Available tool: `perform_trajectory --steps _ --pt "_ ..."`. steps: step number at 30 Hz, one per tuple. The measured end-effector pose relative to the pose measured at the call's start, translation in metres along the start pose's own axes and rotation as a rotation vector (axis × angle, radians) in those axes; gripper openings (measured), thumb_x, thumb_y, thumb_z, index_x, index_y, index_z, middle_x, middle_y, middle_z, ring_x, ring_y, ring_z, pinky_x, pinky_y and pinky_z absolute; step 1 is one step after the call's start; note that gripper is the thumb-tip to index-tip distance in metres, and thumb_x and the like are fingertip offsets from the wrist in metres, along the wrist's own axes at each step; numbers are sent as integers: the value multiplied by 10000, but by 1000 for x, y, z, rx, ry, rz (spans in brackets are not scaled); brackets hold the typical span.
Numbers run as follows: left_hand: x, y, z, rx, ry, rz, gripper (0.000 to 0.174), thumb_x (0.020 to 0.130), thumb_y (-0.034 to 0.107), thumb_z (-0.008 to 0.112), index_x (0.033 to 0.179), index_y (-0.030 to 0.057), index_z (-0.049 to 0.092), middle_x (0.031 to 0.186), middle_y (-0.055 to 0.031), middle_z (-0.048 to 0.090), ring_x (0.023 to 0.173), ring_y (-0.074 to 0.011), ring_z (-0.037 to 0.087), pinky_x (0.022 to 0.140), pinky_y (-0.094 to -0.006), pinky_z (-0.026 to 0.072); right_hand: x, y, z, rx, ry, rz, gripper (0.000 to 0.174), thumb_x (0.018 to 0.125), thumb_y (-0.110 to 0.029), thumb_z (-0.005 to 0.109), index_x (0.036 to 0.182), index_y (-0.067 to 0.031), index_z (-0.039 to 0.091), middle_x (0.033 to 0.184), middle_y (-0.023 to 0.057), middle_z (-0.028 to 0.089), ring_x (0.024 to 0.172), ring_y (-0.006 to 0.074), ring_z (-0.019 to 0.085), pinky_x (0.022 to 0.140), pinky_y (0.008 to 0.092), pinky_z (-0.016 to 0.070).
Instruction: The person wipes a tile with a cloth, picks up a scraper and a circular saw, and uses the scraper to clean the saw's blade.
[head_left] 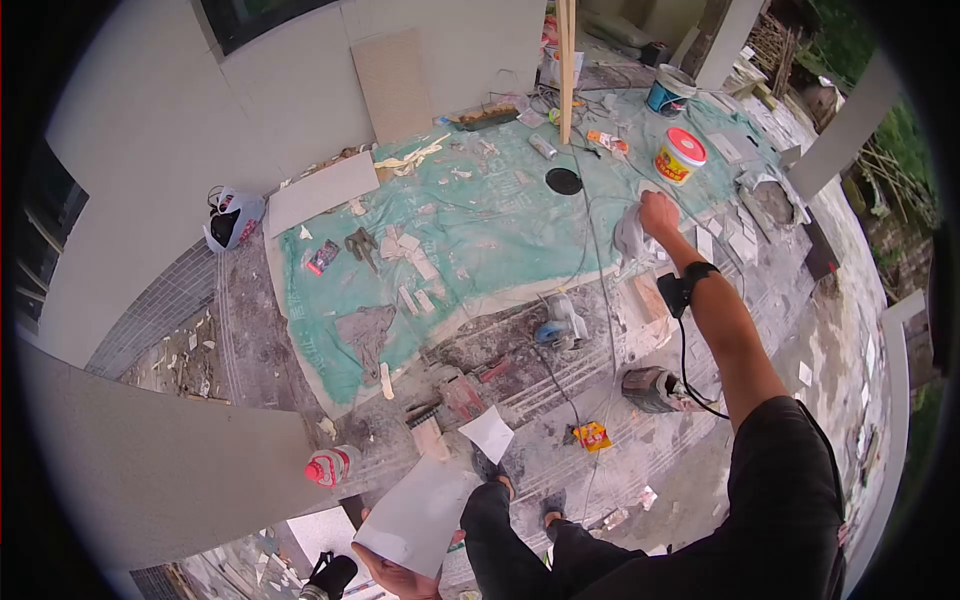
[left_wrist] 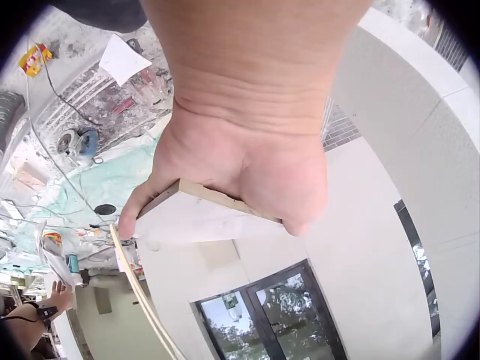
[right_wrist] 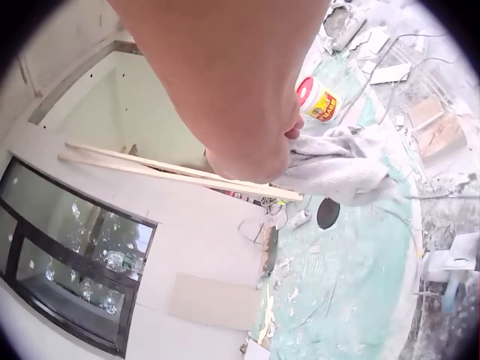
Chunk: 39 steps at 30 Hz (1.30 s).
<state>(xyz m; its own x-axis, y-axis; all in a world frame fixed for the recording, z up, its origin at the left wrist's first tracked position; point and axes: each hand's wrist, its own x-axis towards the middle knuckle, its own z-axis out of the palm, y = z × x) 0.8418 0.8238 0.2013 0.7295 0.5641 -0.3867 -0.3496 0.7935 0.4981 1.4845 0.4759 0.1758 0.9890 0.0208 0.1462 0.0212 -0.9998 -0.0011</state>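
At the bottom of the head view, the left hand [head_left: 395, 574] grips the edge of a pale, flat tile [head_left: 418, 515]. In the left wrist view the same hand [left_wrist: 244, 169] curls over the cut edge of the tile [left_wrist: 202, 219], thumb and fingers on opposite sides. The right hand [head_left: 658, 214] is stretched forward above the floor, with a whitish-grey cloth [head_left: 629, 236] hanging from it. The right wrist view shows the cloth [right_wrist: 341, 171] bunched at the right hand [right_wrist: 251, 150]; most of its fingers are hidden behind the wrist.
Green sheeting [head_left: 480, 230] covers part of the floor. A red-lidded tub [head_left: 681, 156] and a blue bucket [head_left: 670, 90] stand beyond the right hand. Wooden strips [head_left: 566, 75] stand upright at the back. A power tool [head_left: 562, 325], cables, a bottle [head_left: 331, 466] and tile scraps lie around.
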Motion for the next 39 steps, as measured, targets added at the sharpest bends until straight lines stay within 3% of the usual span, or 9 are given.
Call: perform_trajectory --steps 3,5,7,12,18,23,24,32,39 --pt "-9 -22 33 -21 -176 -156 729 962 727 353 1569 330 283 1597 -203 282 1382 -598 320 876 -911 315 -39 122 -14 205 57 -34 203 917 -185 570 996 -43 692 1007 165 723 925 351 706 793 457 554" --pt "-15 -48 75 -39 -210 -267 688 995 682 335 1531 252 367 1574 -161 362 1354 -562 396 853 -878 379 -70 190 -14 899 -6 -12 187 933 -239 627 1003 -70 663 909 49 696 808 246 677 732 395 535" --pt "-20 -80 95 -77 -174 -365 674 1003 675 312 1533 263 360 1592 -157 339 1383 -553 367 901 -852 383 -151 194 -94 1354 -118 344 165 952 -259 665 1021 -113 632 890 -29 654 780 141 622 740 337 504" --pt "-27 -165 156 -55 -384 -530 650 1018 655 276 1534 266 351 1601 -125 341 1396 -524 374 958 -824 366 -279 237 -150 1688 -135 349 52 1007 -214 629 1012 -164 618 929 -25 676 851 97 636 809 311 492" --pt "-67 -239 211 163 -485 -696 726 990 702 300 1558 249 290 1577 -126 378 1392 -437 430 970 -726 453 -394 190 -193 1697 -102 -16 130 931 -104 736 972 -9 657 964 -9 629 845 76 602 720 256 498" --pt "-102 -290 226 423 -567 -660 656 1026 668 237 1518 259 380 1487 -60 476 1349 -284 490 1093 -527 427 -443 123 -173 1104 261 -584 217 837 -194 790 930 -49 658 962 60 566 725 199 614 592 296 503" --pt "-115 -292 236 337 -482 -749 681 1020 685 221 1514 249 394 1456 -21 495 1340 -217 488 1115 -423 404 -446 120 -172 1103 276 -561 217 837 -194 790 930 -49 658 962 60 566 725 199 614 592 296 503" --pt "-155 -295 235 524 -599 -776 731 1002 711 217 1560 247 307 1511 -26 437 1392 -236 443 1130 -433 384 -448 133 -188 932 619 -241 177 864 -214 721 817 -79 617 813 80 572 641 248 616 473 371 443" --pt "-197 -287 245 710 -817 -605 709 1018 616 327 1581 215 166 1541 -127 389 1337 -350 502 978 -610 518 -431 183 -166 1027 613 146 285 957 -273 633 799 -37 605 806 163 598 661 389 607 574 469 472"
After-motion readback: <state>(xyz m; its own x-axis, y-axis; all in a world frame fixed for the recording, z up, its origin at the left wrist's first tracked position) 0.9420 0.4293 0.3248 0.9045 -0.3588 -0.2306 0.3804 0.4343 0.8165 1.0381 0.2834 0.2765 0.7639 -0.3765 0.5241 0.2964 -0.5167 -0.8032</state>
